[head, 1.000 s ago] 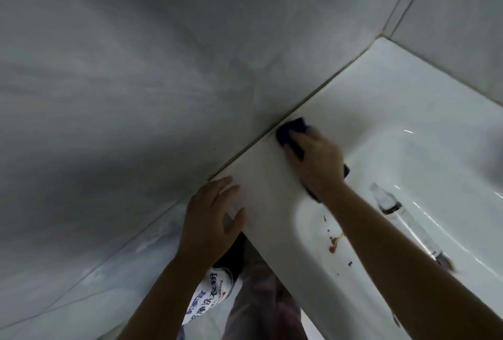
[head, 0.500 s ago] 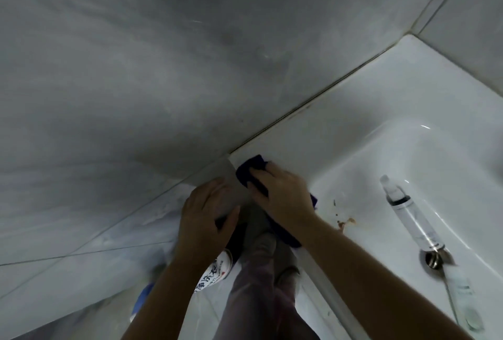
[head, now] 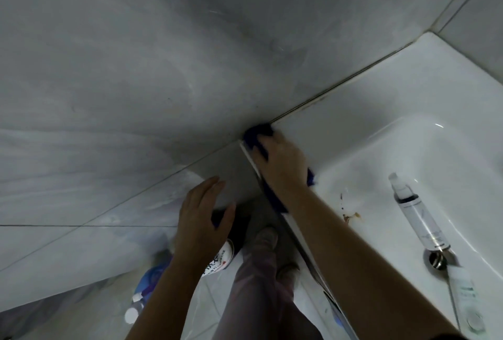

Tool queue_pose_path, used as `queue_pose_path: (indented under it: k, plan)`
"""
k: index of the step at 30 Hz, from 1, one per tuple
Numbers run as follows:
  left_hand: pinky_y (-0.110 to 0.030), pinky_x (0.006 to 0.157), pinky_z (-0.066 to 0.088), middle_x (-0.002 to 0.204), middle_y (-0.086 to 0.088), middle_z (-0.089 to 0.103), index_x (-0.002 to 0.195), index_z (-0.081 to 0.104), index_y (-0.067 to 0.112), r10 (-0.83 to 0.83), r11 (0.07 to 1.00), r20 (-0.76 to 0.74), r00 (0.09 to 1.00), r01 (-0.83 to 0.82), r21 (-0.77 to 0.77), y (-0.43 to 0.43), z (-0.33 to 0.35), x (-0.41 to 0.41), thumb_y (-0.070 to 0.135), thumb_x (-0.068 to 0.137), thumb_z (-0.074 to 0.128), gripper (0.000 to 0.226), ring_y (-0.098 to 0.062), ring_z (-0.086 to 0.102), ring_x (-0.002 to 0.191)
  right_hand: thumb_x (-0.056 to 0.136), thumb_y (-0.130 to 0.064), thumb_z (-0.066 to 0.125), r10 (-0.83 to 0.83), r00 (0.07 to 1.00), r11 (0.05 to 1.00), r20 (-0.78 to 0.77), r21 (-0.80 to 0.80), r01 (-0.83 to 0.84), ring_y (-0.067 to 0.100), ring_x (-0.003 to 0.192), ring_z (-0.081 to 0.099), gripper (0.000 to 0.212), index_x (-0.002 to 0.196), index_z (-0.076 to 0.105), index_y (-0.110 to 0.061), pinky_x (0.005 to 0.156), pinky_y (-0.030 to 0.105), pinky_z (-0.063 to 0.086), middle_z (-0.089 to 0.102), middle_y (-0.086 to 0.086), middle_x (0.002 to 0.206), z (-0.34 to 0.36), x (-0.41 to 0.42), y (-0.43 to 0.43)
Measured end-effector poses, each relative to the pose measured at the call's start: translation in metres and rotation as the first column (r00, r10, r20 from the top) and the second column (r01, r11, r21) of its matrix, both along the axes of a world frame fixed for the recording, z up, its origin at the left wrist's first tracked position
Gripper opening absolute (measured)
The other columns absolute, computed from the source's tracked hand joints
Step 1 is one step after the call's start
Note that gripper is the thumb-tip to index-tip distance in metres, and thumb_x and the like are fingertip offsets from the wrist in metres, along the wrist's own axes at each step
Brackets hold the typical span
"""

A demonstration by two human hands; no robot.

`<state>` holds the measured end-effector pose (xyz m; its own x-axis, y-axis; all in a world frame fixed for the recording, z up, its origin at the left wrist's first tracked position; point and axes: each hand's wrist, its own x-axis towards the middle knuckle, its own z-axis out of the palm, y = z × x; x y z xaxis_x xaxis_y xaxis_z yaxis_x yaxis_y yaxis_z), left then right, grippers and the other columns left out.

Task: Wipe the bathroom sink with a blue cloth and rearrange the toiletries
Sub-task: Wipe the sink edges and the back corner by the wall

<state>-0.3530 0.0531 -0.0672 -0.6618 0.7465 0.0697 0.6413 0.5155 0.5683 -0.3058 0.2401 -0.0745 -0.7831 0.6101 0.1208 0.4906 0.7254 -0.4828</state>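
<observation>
Under the right hand (head: pixel 283 161): blue cloth (head: pixel 257 134), pressed flat-fingered onto the sink (head: pixel 353 122) rim's wall corner.
Left of it: left hand (head: pixel 202 220), fingers straight and apart, holding nothing, off the rim.
Right of it: spray bottle (head: pixel 416 211) lying in the basin near brown stains (head: pixel 351 217).

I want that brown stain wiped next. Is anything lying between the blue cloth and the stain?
Nothing visible does. The right hand presses the blue cloth on the sink rim; its bare wall slopes down to the brown stain. The clear bottle lies beyond it, nearer the drain.
</observation>
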Motion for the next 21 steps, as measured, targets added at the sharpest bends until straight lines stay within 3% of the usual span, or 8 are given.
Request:
queue_pose_path:
  k: [4,9,15,18,21]
  plan:
    - [-0.048,0.09,0.046,0.124,-0.012,0.057,0.121,0.055,0.008,-0.02,0.999,0.001,1.0,0.02,-0.045,0.003,-0.004,0.005,0.041,0.082,0.047,0.052,-0.027,0.053,0.112,0.081,-0.034,0.038,0.198,0.98,0.979,-0.025,0.044,-0.197,0.024,0.052,0.059,0.037,0.087,0.07,-0.016,0.042,0.026,0.04,0.063,0.007,0.082,-0.01,0.023,-0.036]
    - [-0.039,0.093,0.038,0.126,-0.012,0.056,0.121,0.055,0.008,0.002,1.0,-0.002,1.0,-0.002,-0.023,0.007,0.001,0.005,0.042,0.081,0.046,0.053,-0.025,0.05,0.113,0.092,-0.028,0.047,-0.054,0.999,0.998,-0.005,-0.042,0.054,0.03,0.07,0.061,0.031,0.112,0.063,-0.011,0.056,0.033,0.045,0.064,0.013,0.097,0.0,-0.011,-0.024]
    - [-0.048,0.093,0.044,0.125,-0.012,0.056,0.121,0.056,0.007,-0.026,0.999,0.031,0.999,0.027,-0.033,0.006,-0.004,0.011,0.044,0.083,0.045,0.054,-0.027,0.051,0.113,0.086,-0.032,0.045,0.031,0.995,0.998,-0.097,0.061,-0.025,0.022,0.059,0.063,0.035,0.102,0.068,-0.011,0.051,0.025,0.049,0.067,0.007,0.086,-0.009,0.081,-0.035]
    - [-0.046,0.093,0.044,0.12,-0.013,0.059,0.116,0.058,0.005,-0.05,0.999,-0.011,0.999,0.05,-0.02,0.013,-0.006,0.013,0.042,0.083,0.046,0.052,-0.028,0.052,0.11,0.088,-0.032,0.045,-0.156,0.986,0.983,-0.057,0.088,0.16,0.029,0.062,0.063,0.037,0.105,0.067,-0.008,0.053,0.028,0.048,0.066,0.012,0.092,-0.007,0.074,0.016]
    - [-0.04,0.091,0.04,0.116,-0.013,0.06,0.114,0.059,0.006,-0.097,0.995,-0.05,0.994,0.098,0.025,0.023,-0.009,0.016,0.038,0.083,0.048,0.046,-0.027,0.053,0.108,0.09,-0.023,0.055,-0.367,0.928,0.93,-0.067,-0.05,0.365,0.03,0.08,0.063,0.03,0.115,0.063,-0.009,0.068,0.029,0.045,0.062,0.012,0.105,-0.008,0.072,0.03]
